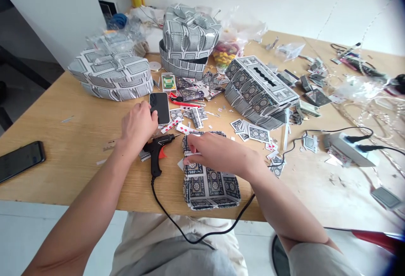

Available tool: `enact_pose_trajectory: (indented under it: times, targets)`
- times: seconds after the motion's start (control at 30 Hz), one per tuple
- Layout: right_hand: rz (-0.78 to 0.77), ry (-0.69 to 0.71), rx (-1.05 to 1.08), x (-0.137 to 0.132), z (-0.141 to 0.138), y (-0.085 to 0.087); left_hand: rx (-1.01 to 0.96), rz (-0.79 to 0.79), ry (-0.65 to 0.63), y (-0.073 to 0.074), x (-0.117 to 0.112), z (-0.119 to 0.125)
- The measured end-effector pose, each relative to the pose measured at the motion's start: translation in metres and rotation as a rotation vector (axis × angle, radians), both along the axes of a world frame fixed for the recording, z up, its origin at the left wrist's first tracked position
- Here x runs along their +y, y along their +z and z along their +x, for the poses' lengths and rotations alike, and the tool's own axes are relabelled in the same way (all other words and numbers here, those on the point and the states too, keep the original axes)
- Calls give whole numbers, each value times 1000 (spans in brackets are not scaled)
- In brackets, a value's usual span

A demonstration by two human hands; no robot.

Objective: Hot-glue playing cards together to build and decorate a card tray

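My left hand (139, 122) is at the left edge of a smartphone (160, 108) with a dark screen. Its fingers are curled and the tips partly hidden, so I cannot tell if they pinch anything. Below it lies a black glue gun (156, 151) with an orange trigger, its nozzle pointing right. My right hand (215, 154) reaches across a shallow open box (198, 186) made of dark patterned playing cards. Thumb and index finger are bent at the box's left rim; the other fingers are hidden. A small white corner sticks out by the thumb.
Card-covered boxes (117, 76) and a slotted card box (257, 88) stand behind. Loose cards (259, 132), card scraps and a red cutter (188, 103) lie between. A black cord crosses to a power strip (351, 147) at right. Another phone (20, 161) lies far left.
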State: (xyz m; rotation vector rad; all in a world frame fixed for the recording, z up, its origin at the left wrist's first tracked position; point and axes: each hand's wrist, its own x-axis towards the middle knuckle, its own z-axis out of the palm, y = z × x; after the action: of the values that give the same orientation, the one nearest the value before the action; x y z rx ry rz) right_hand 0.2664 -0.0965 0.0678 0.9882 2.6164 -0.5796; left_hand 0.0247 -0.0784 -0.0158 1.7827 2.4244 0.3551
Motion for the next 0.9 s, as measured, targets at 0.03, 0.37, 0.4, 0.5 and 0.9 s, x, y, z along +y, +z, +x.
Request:
enact_pose_trajectory:
  times: [0.03,0.37,0.4,0.5,0.9]
  targets:
    - [3,3,0,0,0,0,7,-18,9,1,-1,1]
    - [23,16,-3,-1,0,0,8,94,-124,1,-5,11]
    - [24,22,3,-1,1,0,-3,129,-158,1,-7,13]
    - [15,28,41,-1,3,1,-55,240,-281,2,-12,19]
    - [0,-25,15,6,12,2,-252,223,-868,17,-32,36]
